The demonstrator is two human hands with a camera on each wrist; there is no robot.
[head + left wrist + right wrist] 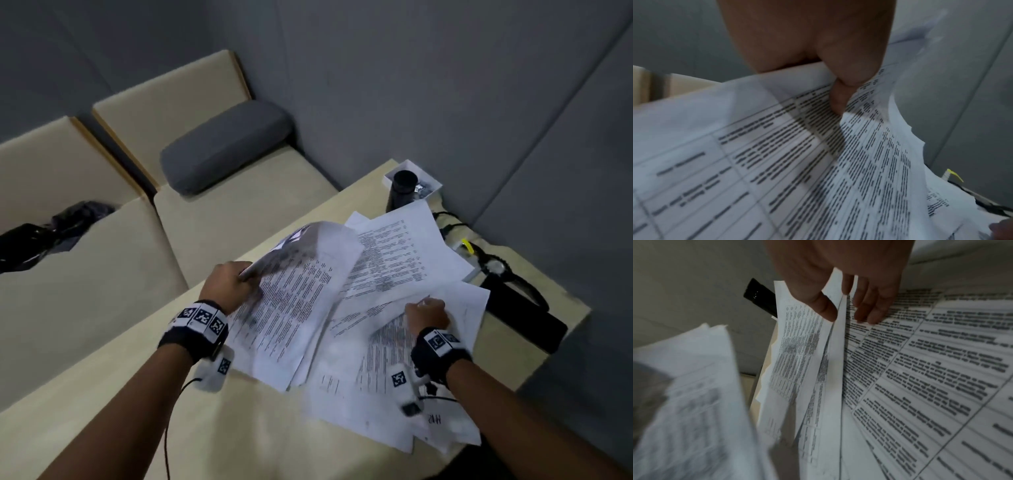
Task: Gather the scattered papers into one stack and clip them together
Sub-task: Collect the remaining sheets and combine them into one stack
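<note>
Several printed white papers (394, 260) lie scattered and overlapping on the pale wooden table (239, 428). My left hand (230, 284) grips the edge of a bundle of sheets (291, 308) whose top page curls upward; in the left wrist view the thumb (849, 65) pinches that bundle (797, 162). My right hand (426, 315) pinches a few sheets (797, 345) between thumb (824, 306) and fingers (871, 311), lifted off the pile (920, 369). Where a clip lies I cannot tell.
A white box (430, 180) with a dark cylinder (401, 188) stands at the table's far corner. Black cables and a yellow-tagged item (467, 246) and a flat black object (527, 318) lie along the right edge. Beige seats (102, 274) with a grey cushion (226, 144) stand left.
</note>
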